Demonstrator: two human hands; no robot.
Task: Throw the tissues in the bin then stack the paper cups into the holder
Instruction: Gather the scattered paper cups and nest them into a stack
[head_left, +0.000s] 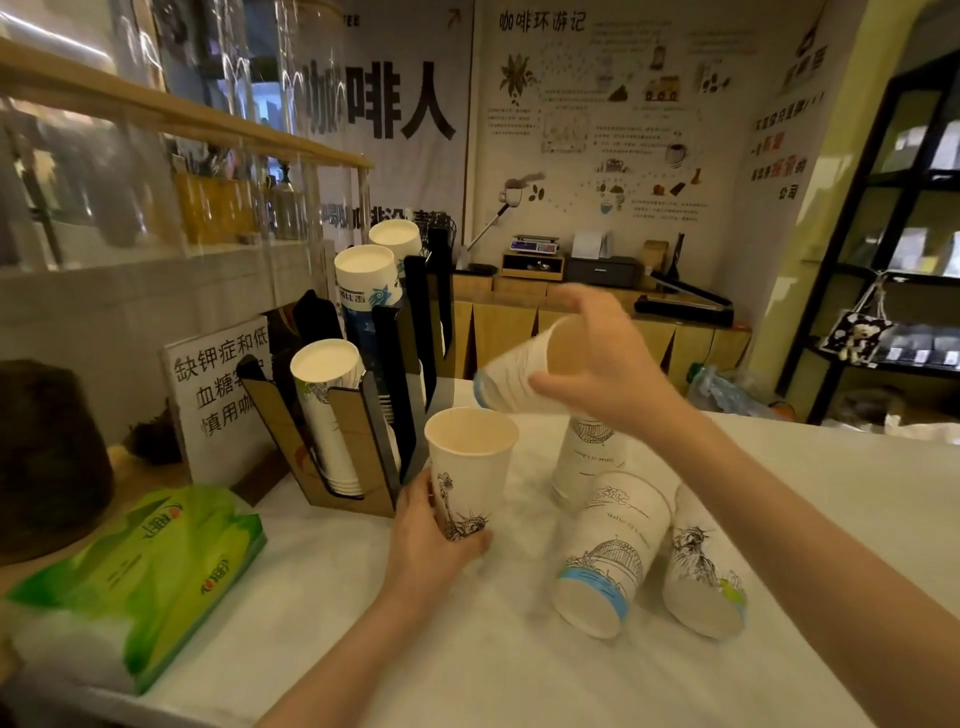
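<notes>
My left hand (431, 540) grips an upright white paper cup (470, 467) with a statue drawing, low on its side, just right of the cup holder (363, 415). My right hand (597, 364) holds a second paper cup (519, 371) tilted on its side in the air, above and right of the upright one, its mouth toward my palm. The black and brown holder carries three stacks of cups (324, 415) in its slots. Three more cups stand upside down on the white counter: one (584, 457) below my right hand, one (608, 551) with a blue band, one (704, 566) rightmost.
A green tissue pack (145, 566) lies at the left front of the white counter (467, 665). A white sign (218, 395) stands behind the holder, a dark round object (47, 457) far left. Wooden cabinets (597, 322) and black shelves (893, 260) lie beyond.
</notes>
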